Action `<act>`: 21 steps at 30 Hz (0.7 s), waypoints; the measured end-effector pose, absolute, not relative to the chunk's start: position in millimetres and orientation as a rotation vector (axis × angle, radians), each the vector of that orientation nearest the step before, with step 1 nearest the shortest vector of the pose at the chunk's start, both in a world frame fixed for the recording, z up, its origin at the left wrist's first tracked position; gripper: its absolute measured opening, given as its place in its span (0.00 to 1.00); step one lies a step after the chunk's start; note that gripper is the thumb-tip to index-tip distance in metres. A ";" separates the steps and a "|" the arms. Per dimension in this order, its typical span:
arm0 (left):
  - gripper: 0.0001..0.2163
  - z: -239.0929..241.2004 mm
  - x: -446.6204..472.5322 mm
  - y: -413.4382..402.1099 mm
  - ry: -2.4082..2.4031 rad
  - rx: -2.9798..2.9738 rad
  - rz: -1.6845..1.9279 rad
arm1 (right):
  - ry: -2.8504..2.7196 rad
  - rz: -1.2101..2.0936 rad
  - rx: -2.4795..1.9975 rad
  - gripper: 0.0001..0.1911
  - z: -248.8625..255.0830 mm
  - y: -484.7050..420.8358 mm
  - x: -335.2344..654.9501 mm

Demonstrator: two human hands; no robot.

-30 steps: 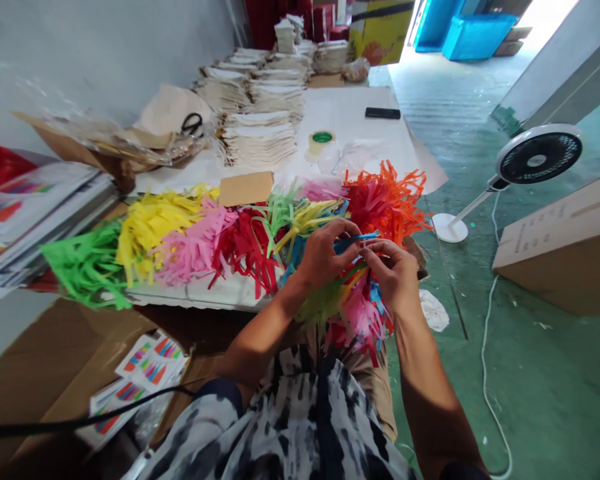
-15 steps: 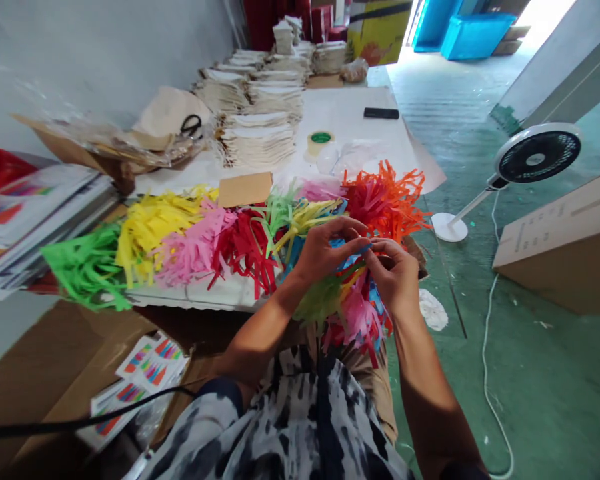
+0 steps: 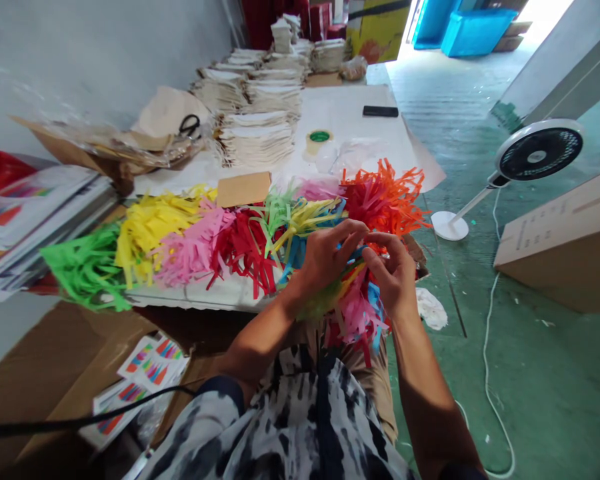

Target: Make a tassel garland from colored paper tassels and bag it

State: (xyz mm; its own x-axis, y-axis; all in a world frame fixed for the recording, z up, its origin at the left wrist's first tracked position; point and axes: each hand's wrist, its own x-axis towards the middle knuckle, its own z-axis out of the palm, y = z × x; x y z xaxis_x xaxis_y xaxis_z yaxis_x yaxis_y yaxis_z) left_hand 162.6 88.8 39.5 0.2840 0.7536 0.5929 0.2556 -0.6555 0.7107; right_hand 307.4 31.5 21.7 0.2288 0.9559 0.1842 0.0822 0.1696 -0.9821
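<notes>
My left hand (image 3: 331, 253) and my right hand (image 3: 391, 272) meet at the table's front edge, fingertips nearly touching. Both are closed in a pinch on the top of a multicoloured paper tassel bunch (image 3: 357, 313), whose pink, red, blue and green-yellow strips hang down over my lap. A bit of blue paper shows between the fingers; the exact grip is partly hidden. Beyond my hands lie a yellow-and-blue tassel (image 3: 313, 217) and an orange tassel (image 3: 395, 200). To the left, red (image 3: 245, 247), pink (image 3: 193, 247), yellow (image 3: 155, 223) and green (image 3: 87, 267) tassels form a row.
Stacks of white paper pieces (image 3: 257, 137), a tape roll (image 3: 319, 142), a black phone-like object (image 3: 380, 111) and scissors (image 3: 189, 125) sit on the table. A white fan (image 3: 537, 153) and a cardboard box (image 3: 555, 247) stand at right. Printed cards (image 3: 153, 367) lie in a box below.
My left-hand fingers have curled back slightly from the blue tip, and my right fingers have shifted a little left. The hanging strips have swung slightly; the rest stays put.
</notes>
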 end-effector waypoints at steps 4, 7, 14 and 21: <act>0.11 35.1 162.2 89.5 0.941 2.078 1.269 | -1.080 0.800 -1.247 0.16 20.3 31.8 308.0; 0.12 36.1 157.7 107.7 1.002 2.143 1.187 | -0.977 0.717 -1.234 0.15 16.9 28.6 313.0; 0.11 29.6 161.0 161.9 0.898 2.944 0.765 | -0.922 0.693 -1.216 0.14 7.8 24.3 323.3; 0.04 15.3 170.8 168.3 0.863 3.115 0.628 | -0.956 0.682 -1.227 0.15 2.6 26.6 325.8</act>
